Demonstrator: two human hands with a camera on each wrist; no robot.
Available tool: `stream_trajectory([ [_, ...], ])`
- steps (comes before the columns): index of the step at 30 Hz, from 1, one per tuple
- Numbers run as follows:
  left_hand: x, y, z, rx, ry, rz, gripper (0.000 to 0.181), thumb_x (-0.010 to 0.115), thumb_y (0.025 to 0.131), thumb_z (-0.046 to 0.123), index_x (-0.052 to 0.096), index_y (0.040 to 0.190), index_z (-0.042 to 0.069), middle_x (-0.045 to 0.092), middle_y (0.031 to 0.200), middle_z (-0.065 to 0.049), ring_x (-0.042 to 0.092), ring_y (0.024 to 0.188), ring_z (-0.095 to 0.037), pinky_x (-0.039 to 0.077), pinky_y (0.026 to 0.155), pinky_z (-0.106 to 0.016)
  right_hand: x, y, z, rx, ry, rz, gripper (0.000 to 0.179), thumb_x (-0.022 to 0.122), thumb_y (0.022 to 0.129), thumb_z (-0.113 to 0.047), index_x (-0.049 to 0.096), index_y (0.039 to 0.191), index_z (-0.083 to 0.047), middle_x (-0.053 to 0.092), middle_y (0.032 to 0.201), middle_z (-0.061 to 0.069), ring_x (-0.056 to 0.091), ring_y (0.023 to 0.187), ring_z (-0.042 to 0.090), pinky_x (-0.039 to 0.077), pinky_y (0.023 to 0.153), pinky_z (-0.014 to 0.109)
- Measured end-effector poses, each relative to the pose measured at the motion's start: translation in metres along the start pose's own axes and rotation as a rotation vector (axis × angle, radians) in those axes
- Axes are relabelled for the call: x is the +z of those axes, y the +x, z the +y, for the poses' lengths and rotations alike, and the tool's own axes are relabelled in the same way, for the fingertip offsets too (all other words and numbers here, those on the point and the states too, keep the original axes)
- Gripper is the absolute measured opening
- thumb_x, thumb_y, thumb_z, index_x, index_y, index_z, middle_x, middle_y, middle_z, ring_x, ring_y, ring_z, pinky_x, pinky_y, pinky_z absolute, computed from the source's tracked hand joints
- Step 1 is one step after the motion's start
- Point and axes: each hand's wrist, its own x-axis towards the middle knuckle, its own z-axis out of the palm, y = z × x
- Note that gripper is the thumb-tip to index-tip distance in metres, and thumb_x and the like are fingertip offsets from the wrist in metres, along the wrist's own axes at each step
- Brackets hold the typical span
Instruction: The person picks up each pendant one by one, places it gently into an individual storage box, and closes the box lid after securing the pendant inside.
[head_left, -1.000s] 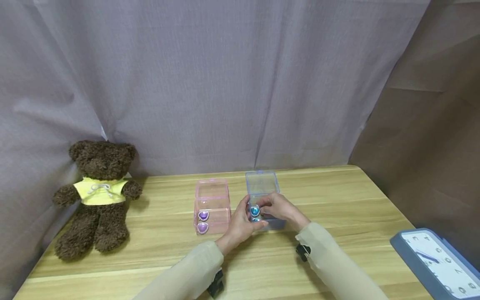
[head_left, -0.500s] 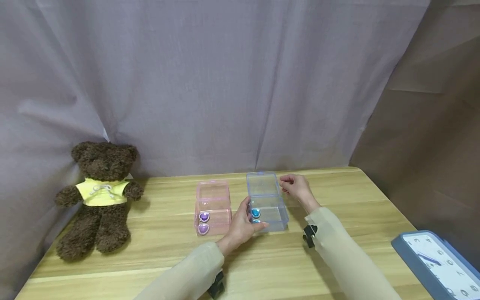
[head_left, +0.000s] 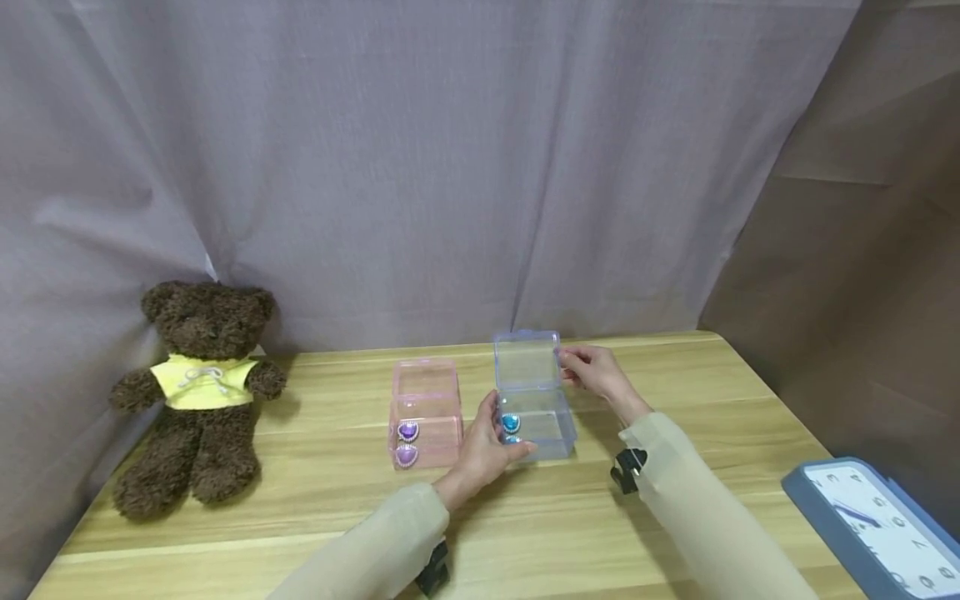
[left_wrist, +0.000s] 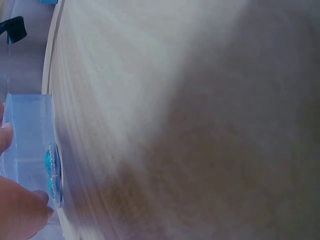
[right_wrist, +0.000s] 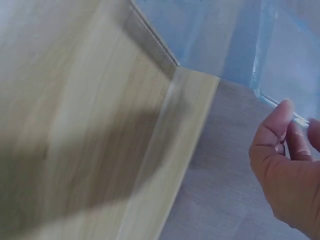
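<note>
A clear blue plastic box (head_left: 542,425) stands on the table with its hinged lid (head_left: 527,360) raised. Inside, along its left side, lie two blue gems (head_left: 511,423) with pale beaded rims. My left hand (head_left: 480,454) grips the box's left end, thumb at the front and fingers round the side; the left wrist view shows the thumb (left_wrist: 25,207) against the wall near the gems. With thumb and fingers, my right hand (head_left: 596,375) pinches the lid's right edge, also seen in the right wrist view, where the hand (right_wrist: 290,170) meets the lid's rim.
Left of the blue box stands an open pink box (head_left: 442,446) holding two purple gems (head_left: 407,431). A brown teddy bear (head_left: 202,400) in a yellow top sits at the far left. A blue-framed clock (head_left: 877,525) lies at the right edge. Grey curtain (head_left: 420,167) hangs behind the table.
My right hand has left the inside of the blue box and moved up to its lid's right edge. The lid now stands more upright. The left hand stays on the box.
</note>
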Motion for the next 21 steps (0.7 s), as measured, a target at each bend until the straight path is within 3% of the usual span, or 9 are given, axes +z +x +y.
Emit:
stream_trajectory([
  [5,0.000,0.003,-0.003,0.009,-0.009,0.011,0.098,0.076,0.070,-0.004,0.013,0.146,-0.007,0.030,0.147,-0.028,0.037,0.132,-0.039,0.036,0.109,-0.043,-0.006,-0.017,-0.002,0.037,0.147,-0.046,0.044,0.038,0.102,-0.033,0.051,0.103,0.009,0.056,0.077,-0.004,0.059,0.068,0.002,0.057,0.066,0.018],
  [9,0.000,0.004,-0.003,0.008,0.006,0.016,0.098,0.076,0.070,-0.004,0.014,0.146,-0.007,0.030,0.147,-0.027,0.036,0.133,-0.038,0.035,0.110,-0.042,-0.007,-0.033,0.001,0.076,0.053,-0.057,0.056,0.044,0.098,-0.043,0.054,0.111,0.011,0.062,0.087,0.006,0.061,0.075,0.008,0.058,0.075,0.027],
  [14,0.000,0.003,-0.002,-0.004,0.019,0.016,0.099,0.077,0.071,-0.002,0.012,0.146,-0.007,0.030,0.147,-0.027,0.034,0.135,-0.038,0.033,0.111,-0.041,-0.004,-0.050,0.014,0.002,-0.118,-0.089,0.051,0.056,0.095,-0.029,0.050,0.127,0.012,0.061,0.117,0.025,0.062,0.092,0.015,0.057,0.084,0.036],
  [21,0.001,0.002,-0.003,0.004,0.038,0.011,0.099,0.077,0.071,-0.002,0.012,0.146,-0.007,0.031,0.146,-0.027,0.037,0.133,-0.038,0.036,0.109,-0.039,0.003,-0.062,0.028,-0.063,-0.118,-0.114,0.043,0.056,0.094,-0.009,0.047,0.125,0.019,0.057,0.117,0.034,0.062,0.099,0.033,0.058,0.076,0.025],
])
